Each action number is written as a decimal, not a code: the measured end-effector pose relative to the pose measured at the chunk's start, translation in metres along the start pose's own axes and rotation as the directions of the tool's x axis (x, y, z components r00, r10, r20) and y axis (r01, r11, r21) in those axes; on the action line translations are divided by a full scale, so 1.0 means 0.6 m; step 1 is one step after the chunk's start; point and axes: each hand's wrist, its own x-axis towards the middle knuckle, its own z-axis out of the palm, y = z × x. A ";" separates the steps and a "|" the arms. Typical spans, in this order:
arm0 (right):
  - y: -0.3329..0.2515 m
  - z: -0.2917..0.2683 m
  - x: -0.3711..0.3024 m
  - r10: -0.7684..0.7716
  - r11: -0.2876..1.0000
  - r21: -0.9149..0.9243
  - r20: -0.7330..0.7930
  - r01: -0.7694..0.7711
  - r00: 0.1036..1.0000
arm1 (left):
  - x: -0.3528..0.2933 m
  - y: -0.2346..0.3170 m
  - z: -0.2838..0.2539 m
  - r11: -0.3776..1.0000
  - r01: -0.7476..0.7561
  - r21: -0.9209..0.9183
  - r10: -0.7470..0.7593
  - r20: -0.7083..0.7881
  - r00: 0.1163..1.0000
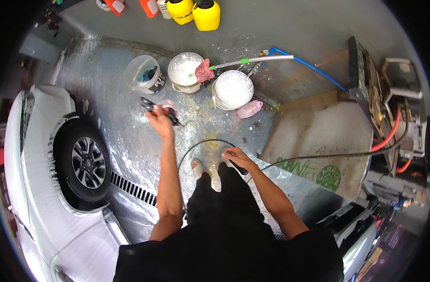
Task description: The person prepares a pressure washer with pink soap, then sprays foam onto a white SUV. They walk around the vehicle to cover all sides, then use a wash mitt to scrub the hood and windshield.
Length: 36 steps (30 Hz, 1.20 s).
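The person stands on a wet floor beside a soapy white car. The left hand is closed around a black and red spray gun, held out low toward the buckets. The right hand is wrapped around a black hose that loops past the feet. It looks like the washing step, with the gun just being readied. Next, I think, the gun must turn to the car while the hose is kept free
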 end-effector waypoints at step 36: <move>0.614 -0.802 0.410 0.065 0.529 -0.655 -0.602 -0.540 0.795 | -0.216 -0.168 -0.204 0.936 0.314 0.158 -0.261 -0.286 0.922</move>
